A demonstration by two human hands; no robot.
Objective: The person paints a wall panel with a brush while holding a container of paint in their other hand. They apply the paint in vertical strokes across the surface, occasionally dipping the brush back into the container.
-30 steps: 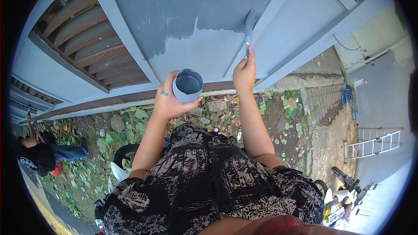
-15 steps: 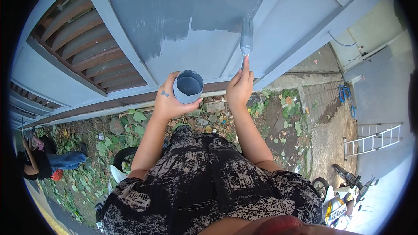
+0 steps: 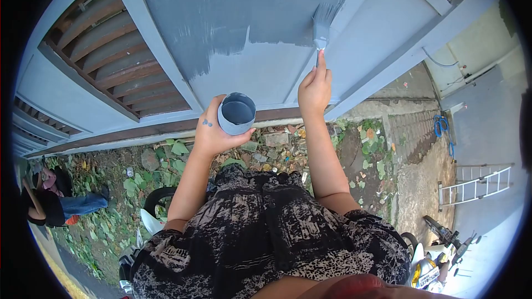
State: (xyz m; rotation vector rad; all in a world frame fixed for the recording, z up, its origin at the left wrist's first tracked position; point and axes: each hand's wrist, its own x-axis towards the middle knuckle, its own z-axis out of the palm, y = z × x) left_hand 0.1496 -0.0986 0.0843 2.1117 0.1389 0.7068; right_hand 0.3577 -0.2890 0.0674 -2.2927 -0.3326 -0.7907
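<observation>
My left hand point(image 3: 209, 134) is wrapped round a paint cup point(image 3: 235, 127), its open top tilted toward me with dark grey paint inside. Grey spots mark the back of that hand. In my right hand point(image 3: 315, 91) is a paintbrush point(image 3: 321, 29), gripped by the handle with the index finger stretched along it. The grey-coated bristles are splayed against the wall panel point(image 3: 260, 72), at its right side beside a raised frame strip. Darker grey paint covers the panel's upper part, with a ragged lower edge; the part below is lighter.
Brown louvred slats point(image 3: 111, 55) are set in the wall at left. Below lie leafy ground plants and rubble point(image 3: 277, 138). A ladder point(image 3: 482, 185) leans at right near a parked motorbike point(image 3: 426, 268) and a blue hose point(image 3: 440, 126). Another person point(image 3: 55, 205) is at far left.
My right hand has moved up and slightly right, carrying the paintbrush higher along the frame strip, and its bristles have fanned out. The cup has barely shifted in my left hand.
</observation>
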